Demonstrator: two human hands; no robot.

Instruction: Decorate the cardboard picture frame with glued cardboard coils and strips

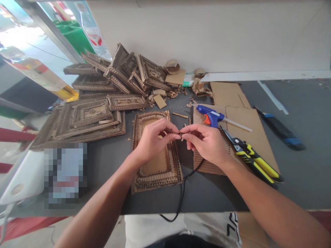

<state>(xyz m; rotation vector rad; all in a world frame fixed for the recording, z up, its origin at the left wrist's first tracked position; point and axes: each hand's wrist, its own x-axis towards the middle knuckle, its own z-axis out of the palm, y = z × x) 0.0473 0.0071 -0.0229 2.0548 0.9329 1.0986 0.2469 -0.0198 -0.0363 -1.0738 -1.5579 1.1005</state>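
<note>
My left hand (156, 139) and my right hand (205, 141) meet fingertip to fingertip, each pinching a small, thin brown cardboard strip (176, 132) mostly hidden by the fingers. Beneath my left hand lies a rectangular cardboard frame (155, 178) with layered corrugated borders and a flat tan middle. Just beyond my right hand, a blue glue gun (210, 115) with an orange trigger rests on corrugated cardboard (205, 165). Yellow-and-black snips (252, 156) lie to the right of that hand, blades partly apart.
Stacked cardboard frames (88, 115) fill the back left, near a bottle of yellow liquid (41, 74). Paper scraps (201, 86) lie at the back. A black-and-blue cutter (283, 131) is at the right. A black cable (183, 193) crosses the table's front edge.
</note>
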